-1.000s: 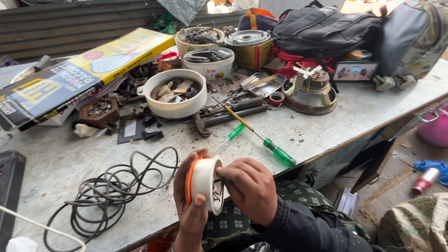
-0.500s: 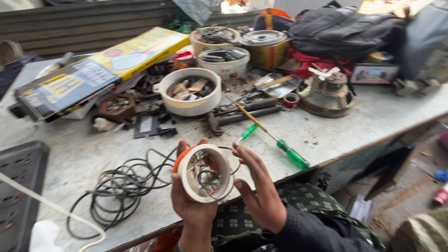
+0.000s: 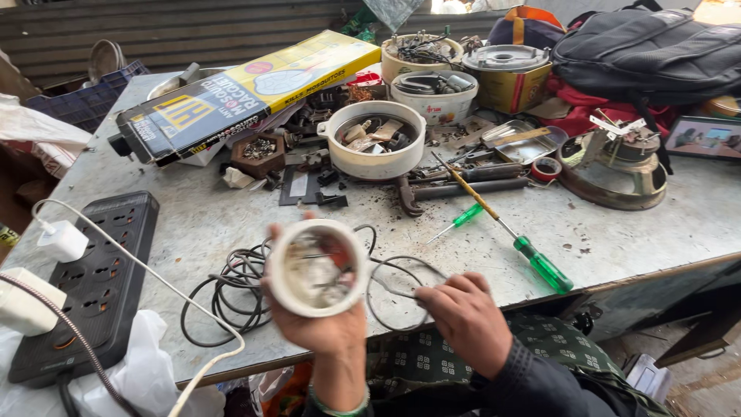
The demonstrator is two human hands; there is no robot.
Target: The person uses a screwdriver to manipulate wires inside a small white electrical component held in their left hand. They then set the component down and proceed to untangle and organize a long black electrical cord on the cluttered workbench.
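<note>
My left hand (image 3: 328, 324) holds up a round white housing (image 3: 316, 266) with an orange edge, its open side toward me, wires and small parts blurred inside. My right hand (image 3: 467, 320) is off the housing, lower right, fingers curled at the table's front edge over a thin black wire loop (image 3: 397, 289). A tangle of black cable (image 3: 228, 289) lies on the grey worktable (image 3: 633, 232) just behind the housing. A green-handled screwdriver (image 3: 532, 259) lies to the right, a smaller green one (image 3: 461, 218) beside it.
A black power strip (image 3: 93, 286) with white plugs sits at left. A white bowl of parts (image 3: 374, 139), a yellow box (image 3: 247, 93), tins, a speaker frame (image 3: 617, 166), tape roll (image 3: 546, 168) and a black backpack (image 3: 648, 50) crowd the back.
The housing was turned so its open side faces me. My right hand let go of it and dropped to the table edge. The view shifted left, showing the power strip.
</note>
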